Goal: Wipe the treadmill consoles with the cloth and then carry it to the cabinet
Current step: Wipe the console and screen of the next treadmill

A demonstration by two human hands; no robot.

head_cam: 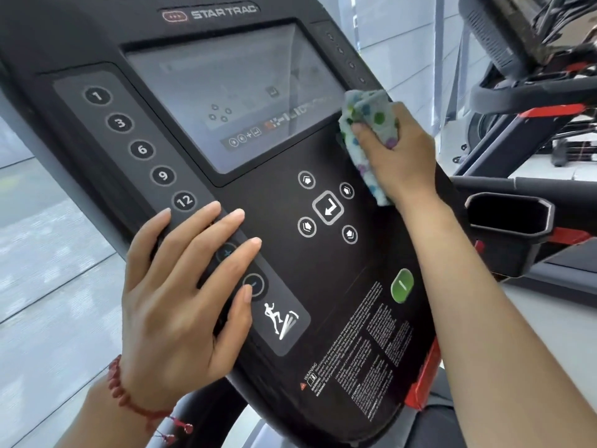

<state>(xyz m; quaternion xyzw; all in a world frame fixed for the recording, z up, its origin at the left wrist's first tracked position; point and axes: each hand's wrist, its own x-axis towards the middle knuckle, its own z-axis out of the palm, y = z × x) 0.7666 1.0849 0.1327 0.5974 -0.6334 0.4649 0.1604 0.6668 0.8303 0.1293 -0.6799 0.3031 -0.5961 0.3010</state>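
Note:
A black treadmill console [323, 286] fills the view, tilted, with a grey screen [232, 98] at its top. My right hand [397, 153] grips a bunched pale cloth [368, 114] with coloured dots and holds it against the console's right side, just beside the screen's lower right corner. My left hand [181, 286] lies flat with straight fingers on the console's lower left, over the plus and minus buttons below the numbered keys. A red bead bracelet is on my left wrist.
A black cup holder [507, 221] juts out to the right of the console. Another treadmill with red trim [549, 111] stands further right. Grey floor [48, 253] shows on the left.

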